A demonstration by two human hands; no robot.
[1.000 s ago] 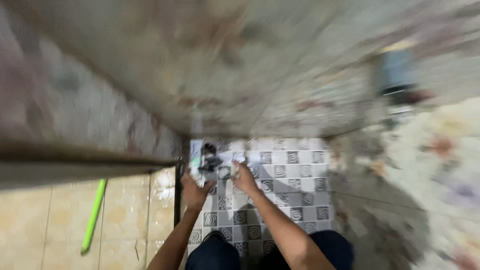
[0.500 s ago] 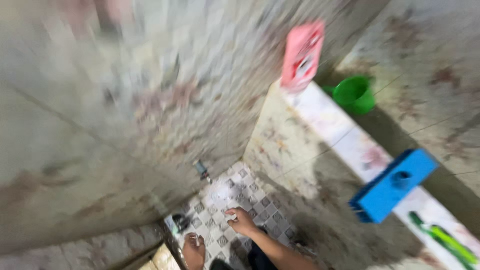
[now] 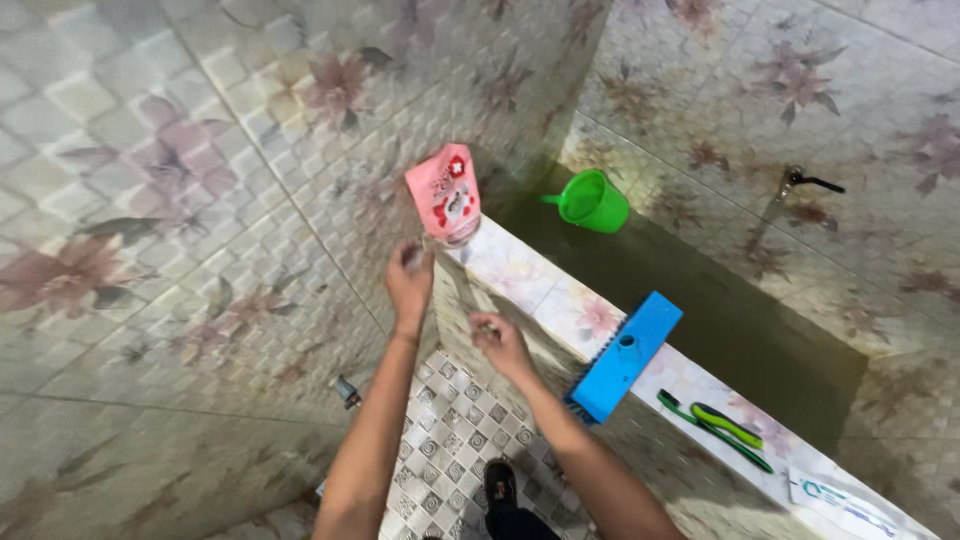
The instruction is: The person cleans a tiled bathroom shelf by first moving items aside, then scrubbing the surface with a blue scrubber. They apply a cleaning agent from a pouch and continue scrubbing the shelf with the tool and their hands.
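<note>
Left hand (image 3: 410,282) is raised, fingers curled shut, just below pink refill pouch (image 3: 445,200) stood on tiled ledge (image 3: 540,290). Right hand (image 3: 500,343) loosely closed; contents can't be told. Blue scrub brush (image 3: 625,355) lies nearby.

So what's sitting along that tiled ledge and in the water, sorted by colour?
Pink: 1, the pouch nearest the left hand
Blue: 1, the scrub brush
Green: 2, the dipper on the water and the toothbrush
White: 1, the tube
Total: 5
</note>
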